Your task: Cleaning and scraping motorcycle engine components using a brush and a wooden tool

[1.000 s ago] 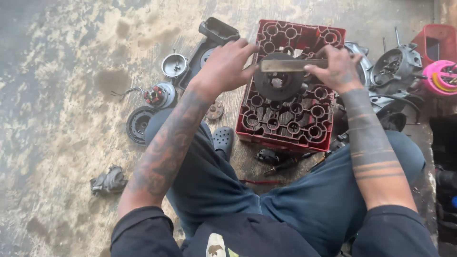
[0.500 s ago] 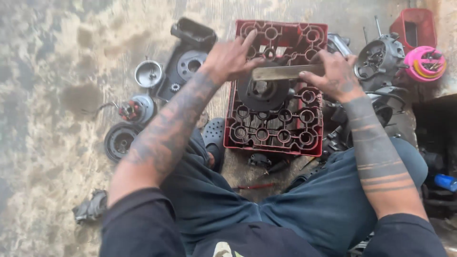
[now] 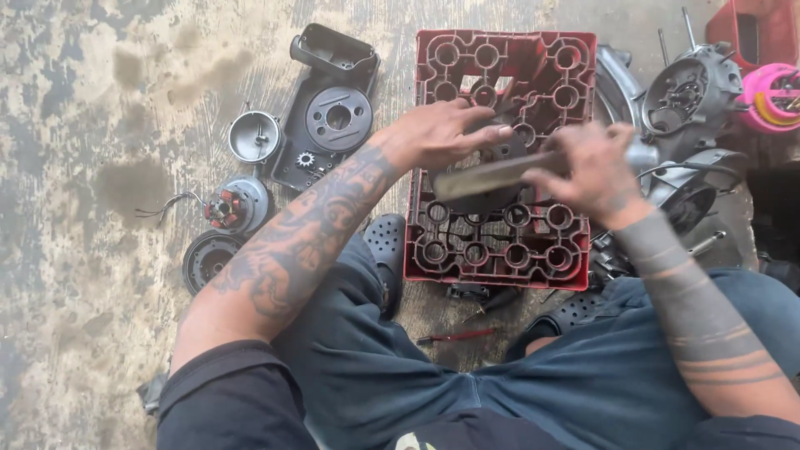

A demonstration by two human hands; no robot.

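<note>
Flat file (image 3: 492, 175), earlier level across the crate (image 3: 500, 250), now tilts in right hand (image 3: 583, 171).

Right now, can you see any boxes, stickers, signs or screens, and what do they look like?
No stickers, signs or screens show.
Red crate: upturned on the floor under both hands, square, round holes.
Red box: top right corner, cut off by the edge.
</note>
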